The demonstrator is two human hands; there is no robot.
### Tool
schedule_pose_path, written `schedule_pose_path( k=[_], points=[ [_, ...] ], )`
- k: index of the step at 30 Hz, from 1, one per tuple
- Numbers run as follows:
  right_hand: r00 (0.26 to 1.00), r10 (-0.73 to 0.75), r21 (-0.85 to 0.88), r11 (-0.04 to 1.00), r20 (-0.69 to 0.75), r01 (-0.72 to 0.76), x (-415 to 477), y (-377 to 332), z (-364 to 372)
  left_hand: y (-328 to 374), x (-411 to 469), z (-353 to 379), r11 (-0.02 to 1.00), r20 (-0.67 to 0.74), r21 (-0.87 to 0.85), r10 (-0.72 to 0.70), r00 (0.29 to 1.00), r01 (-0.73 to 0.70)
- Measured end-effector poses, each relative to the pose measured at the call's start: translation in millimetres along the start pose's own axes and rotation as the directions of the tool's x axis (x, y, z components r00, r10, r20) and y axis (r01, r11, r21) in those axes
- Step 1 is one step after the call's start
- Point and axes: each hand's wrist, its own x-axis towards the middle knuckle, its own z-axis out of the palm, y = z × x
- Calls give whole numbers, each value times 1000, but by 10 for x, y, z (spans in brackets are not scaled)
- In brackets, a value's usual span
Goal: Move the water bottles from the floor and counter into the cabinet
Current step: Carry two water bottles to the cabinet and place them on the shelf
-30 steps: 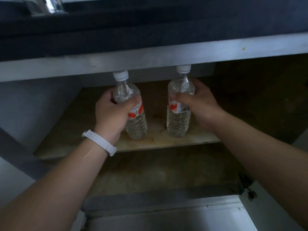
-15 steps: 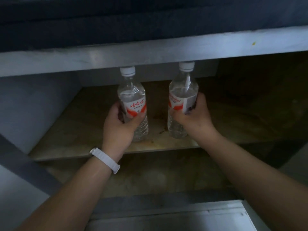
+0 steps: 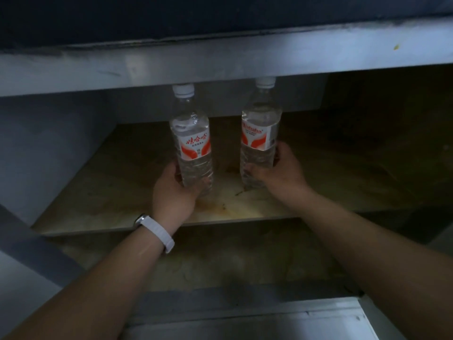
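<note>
Two clear water bottles with white caps and red-and-white labels stand upright on the wooden shelf [image 3: 103, 192] inside the open cabinet. My left hand [image 3: 175, 196], with a white wristband, wraps around the base of the left bottle [image 3: 192, 143]. My right hand [image 3: 279, 175] grips the lower part of the right bottle [image 3: 259, 136]. The bottles stand side by side, a small gap between them, and their caps reach just under the counter's front rail.
A grey metal rail [image 3: 220, 62] of the counter runs across above the cabinet opening. A lower shelf [image 3: 220, 256] lies beneath the wooden one. The cabinet's dark right side [image 3: 380, 143] and grey left wall [image 3: 49, 148] bound the shelf. A pale floor panel [image 3: 245, 322] lies below.
Both hands have slid down from the labels to the lower parts of the bottles, and the bottles now stand upright on the shelf. The view has moved closer.
</note>
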Motion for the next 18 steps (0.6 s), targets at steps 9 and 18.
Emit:
schedule_pose_path(
  k=[9, 18],
  points=[
    [994, -77, -70, 994, 83, 83, 444, -42, 124, -44, 257, 17, 989, 21, 143, 33, 999, -36],
    [985, -120, -93, 987, 122, 132, 200, -113, 52, -34, 170, 17, 993, 67, 119, 10, 998, -18]
  ],
)
